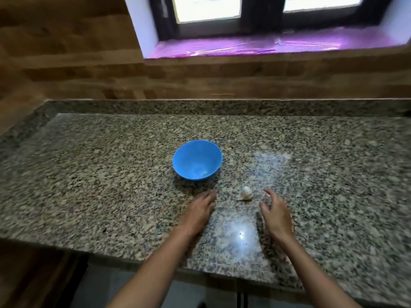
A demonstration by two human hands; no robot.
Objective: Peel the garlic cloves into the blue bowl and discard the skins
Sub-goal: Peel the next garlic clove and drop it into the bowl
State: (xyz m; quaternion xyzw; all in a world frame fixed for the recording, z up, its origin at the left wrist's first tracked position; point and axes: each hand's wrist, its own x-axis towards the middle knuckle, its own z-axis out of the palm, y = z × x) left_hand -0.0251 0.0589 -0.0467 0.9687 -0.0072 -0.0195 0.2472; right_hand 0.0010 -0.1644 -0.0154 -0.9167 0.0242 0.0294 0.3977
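**Both hands out over the bench, garlic lying between them**

Your left hand (199, 211) reaches forward low over the speckled grey granite bench (111, 174). It is palm down, with the fingers straight and held close together, and their tips stop just short of the shadow under the round blue plastic bowl (189, 156). It holds nothing.

Your right hand (275, 215) is turned thumb side up, fingers loosely curved and a little spread, with the thumb apart from them. It grips nothing either, though blur softens its outline.

The small whole white garlic bulb (246, 193) lies on the bench between your two hands. It is nearer the right one, touches neither, and its papery skin is on.

The bowl stands upright on the bench just beyond your left fingertips, up and to the left of the garlic. A small greenish fleck shows low on its inner wall; you cannot tell what it is.

At the back, above a brown tiled wall (89, 74), a dark-framed window (262, 21) sits over a sill (255, 47) that shines purple.
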